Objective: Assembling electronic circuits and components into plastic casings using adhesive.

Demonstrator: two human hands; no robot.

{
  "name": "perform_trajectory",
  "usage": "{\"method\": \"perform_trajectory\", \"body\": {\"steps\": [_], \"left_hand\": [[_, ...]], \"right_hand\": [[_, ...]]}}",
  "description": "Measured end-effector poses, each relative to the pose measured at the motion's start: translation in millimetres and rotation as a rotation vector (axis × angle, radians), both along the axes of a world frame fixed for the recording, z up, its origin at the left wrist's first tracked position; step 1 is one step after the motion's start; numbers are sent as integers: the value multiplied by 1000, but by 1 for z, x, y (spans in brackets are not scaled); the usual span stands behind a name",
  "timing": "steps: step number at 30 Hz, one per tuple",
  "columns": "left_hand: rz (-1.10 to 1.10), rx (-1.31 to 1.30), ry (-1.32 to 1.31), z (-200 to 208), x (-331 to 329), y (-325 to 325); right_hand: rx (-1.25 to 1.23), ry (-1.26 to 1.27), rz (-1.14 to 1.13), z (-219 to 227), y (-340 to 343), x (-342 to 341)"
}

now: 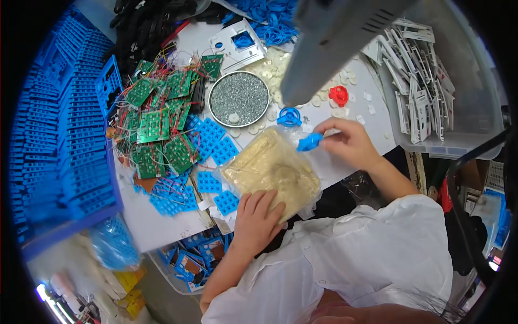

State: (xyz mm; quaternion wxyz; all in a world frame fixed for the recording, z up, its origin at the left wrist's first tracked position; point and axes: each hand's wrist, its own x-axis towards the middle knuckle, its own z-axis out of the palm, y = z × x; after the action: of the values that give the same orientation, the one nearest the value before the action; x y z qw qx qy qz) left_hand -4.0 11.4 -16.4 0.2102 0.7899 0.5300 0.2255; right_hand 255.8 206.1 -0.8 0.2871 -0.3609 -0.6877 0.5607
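Note:
My left hand point(259, 220) lies with fingers stretched over the lower left edge of a pad wrapped in clear plastic, yellowish beige in colour point(270, 173). Between the thumb and fingers of my right hand point(350, 143) is a small blue plastic part point(309, 142), held just above the pad's upper right corner. A round blue plastic part point(290, 116) with an open ring shape rests on the table beyond the pad. Farther right sits a red plastic part point(339, 95). Next to the pad stands a round tray point(212, 110) full of small metal screws.
Green circuit boards point(156, 124) with thin wires pile up at the left, beside blue keypads point(209, 182). Stacked blue panels point(81, 124) fill a crate at far left. A clear bin point(469, 129) of white panels point(418, 81) stands right. A grey device arm point(329, 46) overhangs the table.

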Motion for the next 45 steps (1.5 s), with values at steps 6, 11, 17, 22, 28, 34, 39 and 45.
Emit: {"method": "perform_trajectory", "body": {"steps": [6, 11, 17, 22, 28, 34, 39, 45], "left_hand": [[-64, -47, 5, 5, -14, 11], [-103, -35, -25, -4, -16, 28], [-76, -133, -129, 17, -14, 40], [-11, -47, -101, 6, 11, 43], [-46, 6, 147, 2, 10, 47], [-144, 19, 267, 10, 17, 56], [-202, 31, 293, 9, 22, 61], [-165, -17, 219, 8, 21, 60]], "right_hand": [[691, -41, 292, -9, -32, -35], [742, -85, 346, -15, -32, -36], [840, -271, 306, -12, -33, -39], [847, -312, 329, -12, -40, -43], [894, -218, 318, -15, -37, -42], [775, -454, 111, 11, 32, 21], [1019, -750, -560, 2, 139, 85], [1062, -1182, -748, -69, 260, 92]]}}
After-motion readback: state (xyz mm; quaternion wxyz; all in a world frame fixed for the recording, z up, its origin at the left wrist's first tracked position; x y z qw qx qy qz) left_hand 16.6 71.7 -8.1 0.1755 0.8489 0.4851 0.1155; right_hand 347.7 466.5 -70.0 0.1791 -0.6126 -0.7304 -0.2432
